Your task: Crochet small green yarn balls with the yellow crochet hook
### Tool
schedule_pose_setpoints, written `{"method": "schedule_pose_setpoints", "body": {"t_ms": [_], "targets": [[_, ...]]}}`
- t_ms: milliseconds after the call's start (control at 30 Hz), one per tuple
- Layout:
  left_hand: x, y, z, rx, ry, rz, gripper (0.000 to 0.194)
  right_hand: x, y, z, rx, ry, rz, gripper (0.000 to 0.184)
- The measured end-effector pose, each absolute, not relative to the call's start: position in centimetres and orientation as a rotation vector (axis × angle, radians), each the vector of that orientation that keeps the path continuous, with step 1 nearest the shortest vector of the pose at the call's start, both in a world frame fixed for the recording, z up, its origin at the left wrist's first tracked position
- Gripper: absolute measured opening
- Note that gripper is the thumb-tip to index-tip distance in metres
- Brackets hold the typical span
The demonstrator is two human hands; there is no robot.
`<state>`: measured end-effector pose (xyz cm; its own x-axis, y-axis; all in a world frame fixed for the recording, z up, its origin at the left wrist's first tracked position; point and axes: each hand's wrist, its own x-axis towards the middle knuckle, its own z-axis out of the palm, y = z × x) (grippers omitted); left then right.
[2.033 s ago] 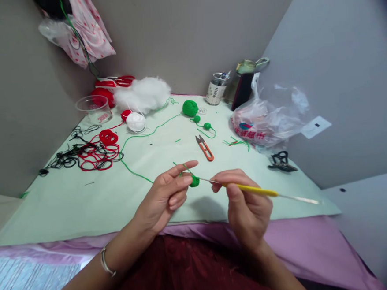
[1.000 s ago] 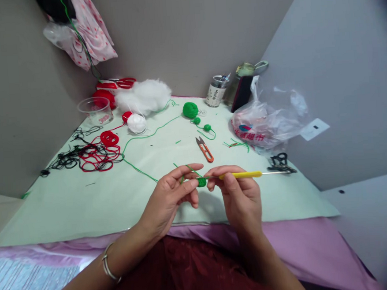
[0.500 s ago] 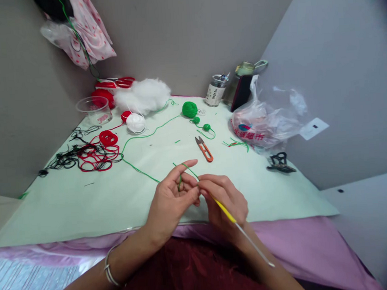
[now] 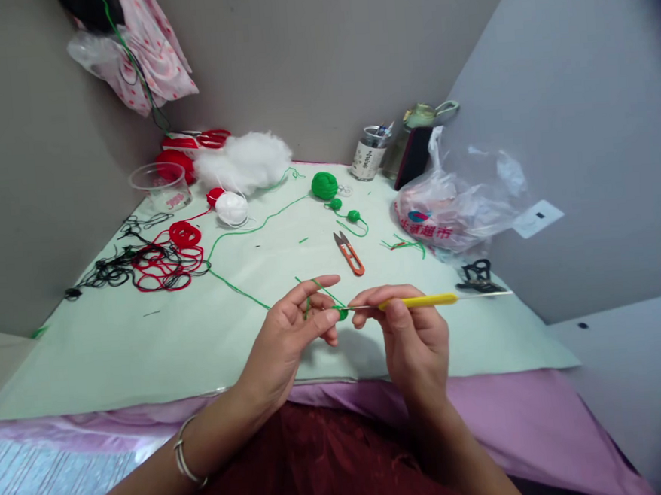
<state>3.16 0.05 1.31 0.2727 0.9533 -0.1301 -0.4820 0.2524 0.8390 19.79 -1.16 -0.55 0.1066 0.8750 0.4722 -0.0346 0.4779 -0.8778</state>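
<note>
My left hand (image 4: pixel 291 329) pinches a small green crochet piece (image 4: pixel 343 314) between thumb and fingers, its index finger stretched out with green yarn (image 4: pixel 237 290) running over it. That strand leads back across the table to a green yarn ball (image 4: pixel 324 185). In my right hand (image 4: pixel 412 325) is a crochet hook (image 4: pixel 425 301) with a yellow grip, held level. Its thin metal tip points left and meets the green piece; whether it is through a stitch I cannot tell. Orange thread snips (image 4: pixel 348 254) lie just beyond my hands.
Tangled black cord (image 4: pixel 117 266) and red yarn (image 4: pixel 167 266) lie on the left. White stuffing (image 4: pixel 245 163), a clear plastic cup (image 4: pixel 162 187) and a white yarn ball (image 4: pixel 231 208) are behind. A plastic bag (image 4: pixel 452 201) and black hair claw (image 4: pixel 478 276) sit at right.
My right hand has moved right and turned the hook from a slant to level. The green piece now shows between my hands. My left hand has barely moved.
</note>
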Motion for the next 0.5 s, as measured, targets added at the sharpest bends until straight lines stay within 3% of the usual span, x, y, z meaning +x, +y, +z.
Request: {"method": "schedule_pose_setpoints", "body": {"t_ms": [367,500], "targets": [[3.39,-0.63,1.10,1.098,0.918,1.225,0.040,19.40,-2.05,-0.42,-0.850,-1.772,0.131,0.023],[3.68,-0.91,0.94,1.009,0.807,1.168,0.048,19.13,-1.79,-0.89,-0.829,-1.730,0.124,0.024]]}}
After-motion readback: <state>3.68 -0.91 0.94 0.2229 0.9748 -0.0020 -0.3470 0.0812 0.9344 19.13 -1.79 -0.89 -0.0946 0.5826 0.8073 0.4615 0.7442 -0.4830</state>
